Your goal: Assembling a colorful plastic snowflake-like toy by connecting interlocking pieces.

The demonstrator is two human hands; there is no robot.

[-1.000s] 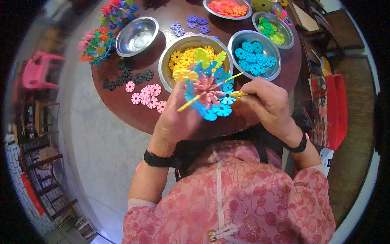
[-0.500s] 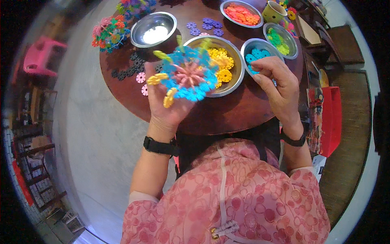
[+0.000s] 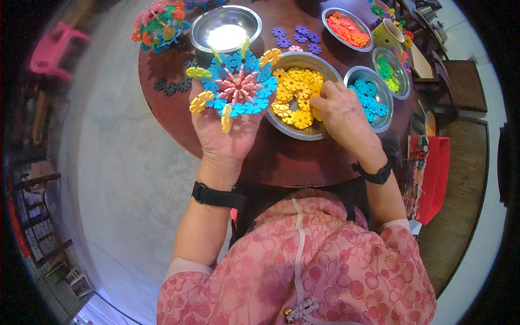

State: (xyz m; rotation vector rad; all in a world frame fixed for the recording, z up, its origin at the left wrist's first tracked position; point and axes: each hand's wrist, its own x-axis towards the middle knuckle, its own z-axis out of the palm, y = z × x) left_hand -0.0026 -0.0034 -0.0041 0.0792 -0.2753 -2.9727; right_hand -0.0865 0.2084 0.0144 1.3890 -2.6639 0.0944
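My left hand (image 3: pixel 225 135) is closed around the underside of a flower model (image 3: pixel 238 89) built from interlocking plastic discs. Its pink centre sits inside a blue ring, with yellow and yellow-green discs sticking out around the edge. My right hand (image 3: pixel 346 116) reaches over the right rim of a metal bowl (image 3: pixel 284 130) of yellow discs, its fingertips pinched at a yellow interlocking disc (image 3: pixel 316 112). Part of that disc is hidden by the fingers. Close to the right wrist stands a bowl (image 3: pixel 388 122) of blue discs (image 3: pixel 365 97).
On the round brown table (image 3: pixel 179 122) are a shiny metal bowl (image 3: pixel 254 24), a bowl of orange-red discs (image 3: pixel 346 31) and one of green discs (image 3: pixel 387 70). Loose purple discs (image 3: pixel 300 37) and black discs (image 3: pixel 173 86) lie about. A finished colourful model (image 3: pixel 157 24) stands far left.
My right hand has moved left and down from beside the blue discs into the yellow bowl. The flower model, still in my left hand, has turned and tilted. The whole view has shifted slightly.
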